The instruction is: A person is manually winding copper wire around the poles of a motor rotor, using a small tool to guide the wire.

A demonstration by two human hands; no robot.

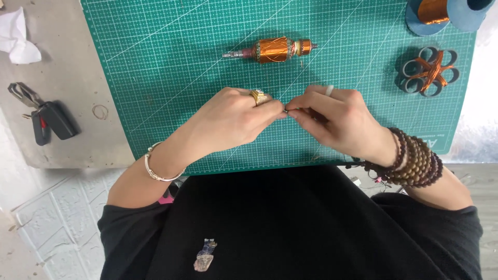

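My left hand [233,120] and my right hand [337,118] meet fingertip to fingertip over the green cutting mat [171,78]. Both pinch one tiny dark piece [286,110] between thumb and forefinger; it is too small to tell what it is. The left hand wears a gold ring and a silver bangle. On the right hand there is a pale ring, with several bead bracelets round the wrist. Beyond the hands a motor armature [272,50] wound with copper wire lies on the mat, apart from both.
A copper wire spool [441,13] on a blue holder stands at the mat's far right corner. Below it sits a cluster of grey rings tied with copper wire [429,71]. Pliers and a car key [44,116] lie left of the mat, white tissue [18,36] farther back.
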